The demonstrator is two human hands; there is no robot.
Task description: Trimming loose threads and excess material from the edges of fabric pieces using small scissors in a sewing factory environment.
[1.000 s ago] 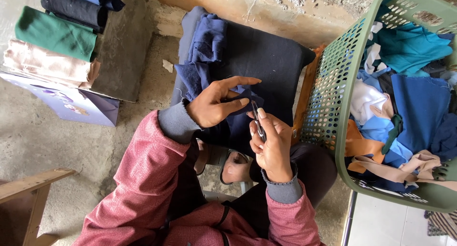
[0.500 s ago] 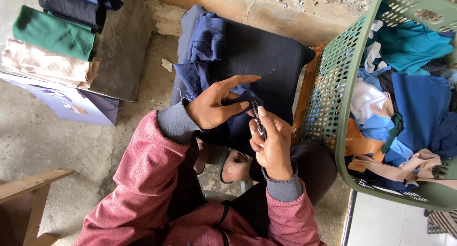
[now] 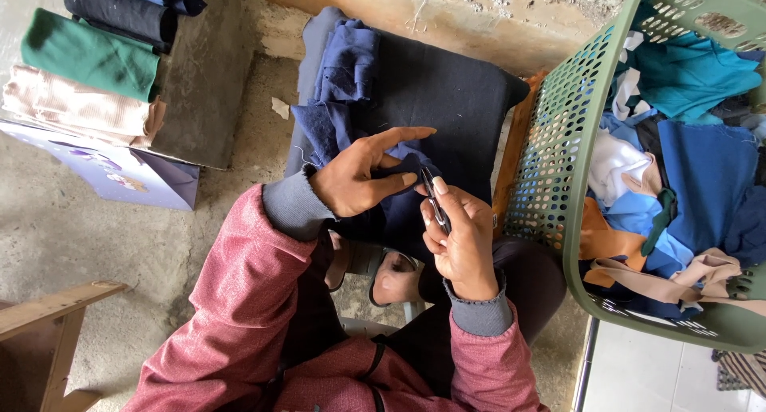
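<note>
Both hands meet over dark navy cloth (image 3: 447,101) on the lap: left hand (image 3: 359,177) pinches a fabric edge, right hand (image 3: 461,236) grips small snips (image 3: 435,198). Green laundry basket (image 3: 558,157) stands just beside.

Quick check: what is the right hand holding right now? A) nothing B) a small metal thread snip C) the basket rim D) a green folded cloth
B: the right hand grips small metal snips over the dark navy fabric, beside the left hand.
</note>
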